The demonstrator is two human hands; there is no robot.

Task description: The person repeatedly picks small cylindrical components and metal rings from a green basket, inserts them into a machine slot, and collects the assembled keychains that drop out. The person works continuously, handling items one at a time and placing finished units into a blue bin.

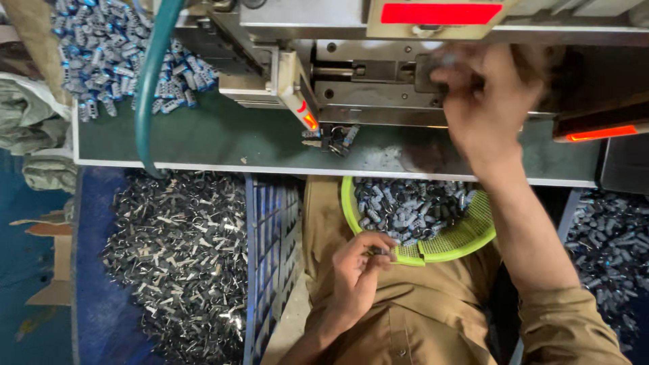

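My right hand [483,101] reaches up into the metal machine [378,74] above the green bench, its fingers closed at a dark slot in the machine; what they pinch is blurred. My left hand [358,274] rests on my lap at the rim of a lime-green plastic basket [460,240]. Its fingers are curled around a small grey part taken from the basket. The basket holds many small grey-blue parts [405,206].
A heap of blue-grey parts [115,54] lies on the green bench [223,135] at far left. A teal hose [152,81] hangs down past it. A blue crate [270,250] and a pile of dark metal clips [182,257] sit below left. More parts [612,243] lie at right.
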